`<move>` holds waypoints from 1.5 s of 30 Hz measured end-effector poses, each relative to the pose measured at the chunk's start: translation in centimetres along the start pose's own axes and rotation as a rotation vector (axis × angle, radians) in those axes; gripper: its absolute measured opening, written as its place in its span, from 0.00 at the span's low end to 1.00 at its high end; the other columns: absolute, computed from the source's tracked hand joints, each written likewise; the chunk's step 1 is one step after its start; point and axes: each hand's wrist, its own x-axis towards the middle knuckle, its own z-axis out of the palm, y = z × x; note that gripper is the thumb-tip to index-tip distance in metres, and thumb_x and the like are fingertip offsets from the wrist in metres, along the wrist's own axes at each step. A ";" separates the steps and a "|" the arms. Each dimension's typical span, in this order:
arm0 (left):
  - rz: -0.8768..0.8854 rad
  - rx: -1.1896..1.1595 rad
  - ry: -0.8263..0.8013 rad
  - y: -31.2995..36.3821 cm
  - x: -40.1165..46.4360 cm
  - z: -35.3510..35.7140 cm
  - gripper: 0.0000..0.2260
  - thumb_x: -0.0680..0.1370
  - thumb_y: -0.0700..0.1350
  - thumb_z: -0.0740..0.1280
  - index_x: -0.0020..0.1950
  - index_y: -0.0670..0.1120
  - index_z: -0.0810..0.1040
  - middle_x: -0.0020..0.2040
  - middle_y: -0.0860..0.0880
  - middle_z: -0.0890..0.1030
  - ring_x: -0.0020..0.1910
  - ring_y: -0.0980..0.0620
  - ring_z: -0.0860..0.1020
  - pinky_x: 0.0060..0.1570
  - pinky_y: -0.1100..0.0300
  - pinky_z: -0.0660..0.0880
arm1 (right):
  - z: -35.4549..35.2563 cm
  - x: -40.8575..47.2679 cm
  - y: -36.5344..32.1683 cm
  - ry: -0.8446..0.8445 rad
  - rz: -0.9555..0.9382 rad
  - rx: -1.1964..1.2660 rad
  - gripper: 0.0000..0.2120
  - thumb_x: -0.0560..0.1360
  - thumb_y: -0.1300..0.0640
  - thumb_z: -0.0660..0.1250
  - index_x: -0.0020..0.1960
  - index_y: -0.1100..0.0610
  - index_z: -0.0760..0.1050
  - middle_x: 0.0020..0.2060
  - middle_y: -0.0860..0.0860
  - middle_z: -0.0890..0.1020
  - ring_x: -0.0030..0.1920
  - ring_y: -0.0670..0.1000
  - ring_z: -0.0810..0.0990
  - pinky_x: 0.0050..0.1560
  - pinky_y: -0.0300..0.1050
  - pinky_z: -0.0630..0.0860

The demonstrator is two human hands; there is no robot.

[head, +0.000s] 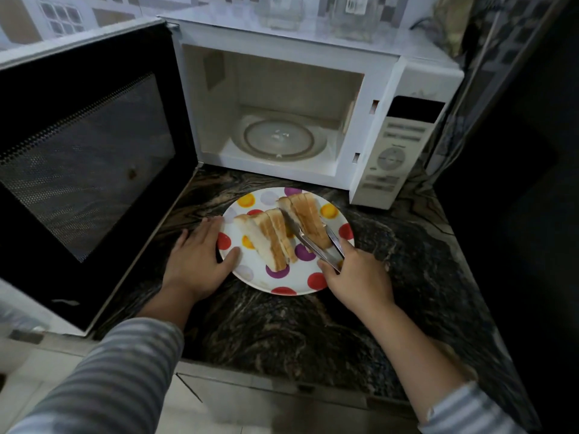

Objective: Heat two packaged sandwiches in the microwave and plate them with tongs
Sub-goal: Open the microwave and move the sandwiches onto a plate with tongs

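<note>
1. The two sandwiches lie side by side on the spotted plate (315,281): the near sandwich (266,238) sits just past my left thumb, the far sandwich (305,219) just beyond my right fingers.
2. My right hand (357,274) grips the metal tongs (316,245), whose arms straddle the far sandwich; whether they press it I cannot tell.
3. My left hand (195,261) rests flat, fingers straight, against the plate's left rim, thumb on its edge, steadying it.
4. I judge the toasted bread light and soft inside and apt to slide apart in layers, so I would pinch it gently across the flat faces near the middle.
5. The plate looks smooth, and could skate on the dark marbled surface (282,333) under my wrists.
6. Beyond both hands the microwave (416,83) stands open, its glass turntable (279,139) bare and its door (84,164) swung out past my left hand.
</note>
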 end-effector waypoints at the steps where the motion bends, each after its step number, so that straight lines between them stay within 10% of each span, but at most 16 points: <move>1: 0.000 -0.001 0.001 0.0 0.0 0.0 0.43 0.68 0.70 0.42 0.78 0.48 0.53 0.78 0.49 0.57 0.77 0.53 0.53 0.74 0.54 0.46 | -0.1 0.0 0.0 -0.007 0.003 0.000 0.28 0.77 0.41 0.61 0.73 0.53 0.63 0.59 0.55 0.79 0.57 0.58 0.78 0.49 0.48 0.75; 16: -0.036 -0.129 -0.002 0.9 -0.2 -1.7 0.43 0.73 0.72 0.53 0.78 0.48 0.42 0.79 0.51 0.48 0.77 0.54 0.46 0.75 0.46 0.43 | -10.6 0.0 -0.9 0.023 -0.089 -0.014 0.23 0.70 0.36 0.67 0.58 0.49 0.73 0.41 0.49 0.79 0.42 0.52 0.78 0.33 0.43 0.68; 22: 0.333 0.082 0.381 3.8 1.5 -8.0 0.41 0.73 0.70 0.49 0.78 0.45 0.52 0.78 0.48 0.57 0.77 0.52 0.50 0.74 0.43 0.46 | -12.7 1.6 -5.0 -0.029 -0.268 -0.222 0.24 0.71 0.35 0.65 0.61 0.49 0.73 0.52 0.50 0.81 0.50 0.54 0.79 0.49 0.49 0.79; 27: 0.530 0.194 0.360 4.2 1.9 -11.4 0.36 0.73 0.68 0.55 0.75 0.48 0.63 0.73 0.48 0.68 0.76 0.49 0.57 0.72 0.41 0.51 | -14.1 1.5 -8.9 -0.145 -0.430 -0.365 0.20 0.72 0.38 0.66 0.59 0.48 0.75 0.46 0.46 0.80 0.47 0.51 0.78 0.43 0.47 0.76; 45: 0.234 -0.057 0.286 -0.8 -1.7 -7.7 0.17 0.73 0.56 0.68 0.59 0.54 0.80 0.65 0.58 0.76 0.74 0.56 0.61 0.71 0.55 0.49 | -10.2 1.9 -15.0 -0.533 -0.392 -0.470 0.26 0.73 0.50 0.73 0.66 0.60 0.73 0.54 0.57 0.82 0.30 0.51 0.78 0.31 0.41 0.77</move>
